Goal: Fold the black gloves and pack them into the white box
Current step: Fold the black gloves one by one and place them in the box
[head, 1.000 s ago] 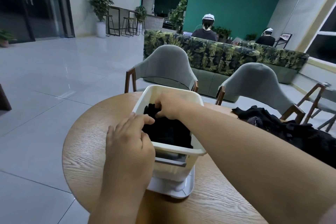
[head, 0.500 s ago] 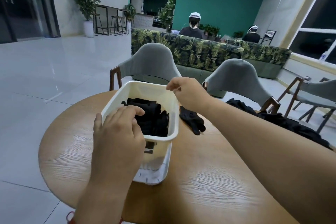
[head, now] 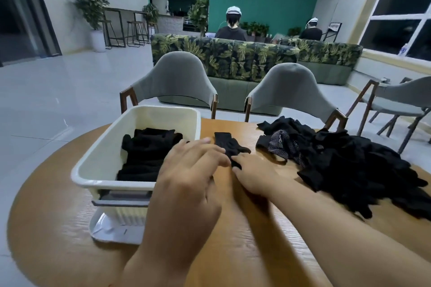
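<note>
Leaving the box (head: 93,170), left hand (head: 186,182) hovers slack; right hand (head: 254,175) touches the glove (head: 227,144) ahead, grip unclear: next fold begins.

The white box (head: 100,154) stands upright and open-topped, with folded black gloves (head: 144,154) stacked inside. A single black glove (head: 227,144) lies flat just right of the box. Farther right sprawls a loose heap of black gloves (head: 349,165).
</note>
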`<state>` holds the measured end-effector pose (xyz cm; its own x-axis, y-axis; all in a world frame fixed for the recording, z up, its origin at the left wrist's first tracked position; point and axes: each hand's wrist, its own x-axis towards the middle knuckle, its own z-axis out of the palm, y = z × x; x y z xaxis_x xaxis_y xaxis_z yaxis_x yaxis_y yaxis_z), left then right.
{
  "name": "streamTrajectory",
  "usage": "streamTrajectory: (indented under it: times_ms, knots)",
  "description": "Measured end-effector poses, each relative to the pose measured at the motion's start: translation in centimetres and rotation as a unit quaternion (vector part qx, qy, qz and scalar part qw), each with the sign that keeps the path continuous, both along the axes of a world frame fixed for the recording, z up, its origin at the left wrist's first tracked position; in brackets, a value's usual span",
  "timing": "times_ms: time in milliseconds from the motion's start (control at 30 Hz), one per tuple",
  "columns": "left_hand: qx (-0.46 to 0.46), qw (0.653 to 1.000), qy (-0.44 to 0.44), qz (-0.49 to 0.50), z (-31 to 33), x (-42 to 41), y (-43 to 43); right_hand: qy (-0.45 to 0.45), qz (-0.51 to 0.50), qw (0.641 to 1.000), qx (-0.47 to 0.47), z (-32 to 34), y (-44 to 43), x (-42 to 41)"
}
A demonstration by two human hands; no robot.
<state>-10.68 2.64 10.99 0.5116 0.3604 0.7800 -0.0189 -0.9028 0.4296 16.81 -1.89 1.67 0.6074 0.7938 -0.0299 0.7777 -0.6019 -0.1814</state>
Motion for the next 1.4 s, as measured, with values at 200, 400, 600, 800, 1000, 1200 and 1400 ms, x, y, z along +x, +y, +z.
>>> streamTrajectory:
  times_ms: [200, 400, 600, 800, 1000, 1200, 1400]
  knots:
    - [0.029, 0.998, 0.019, -0.06, -1.3, 1.5, -1.7, -0.006, 0.005, 0.994, 0.111, -2.8, -4.4, -1.7]
    - [0.022, 0.993, 0.074, -0.087, -3.8, 3.3, -2.9, 0.058, 0.035, 0.982, 0.178, -2.1, -9.8, -4.7]
    - [-0.026, 0.972, 0.209, -0.107, -7.6, 5.8, -3.3, 0.286, -0.036, 0.853, 0.435, 0.0, -14.2, -7.5]
    - [-0.097, 0.966, 0.219, -0.093, -8.6, 6.9, -5.0, 0.429, -0.057, 0.721, 0.542, 1.6, -16.0, -7.0]
    - [-0.397, 0.892, 0.168, -0.136, -7.6, 7.9, -6.4, 0.311, -0.102, 0.811, 0.486, 1.7, -17.7, -4.2]
    - [-0.484, 0.843, 0.209, -0.112, -8.2, 8.4, -6.1, -0.049, -0.196, 0.979, 0.037, -1.4, -18.9, -1.7]
    - [-0.191, 0.955, 0.223, 0.033, -10.4, 7.9, -5.2, -0.048, -0.205, 0.972, 0.105, -1.3, -18.8, -1.4]
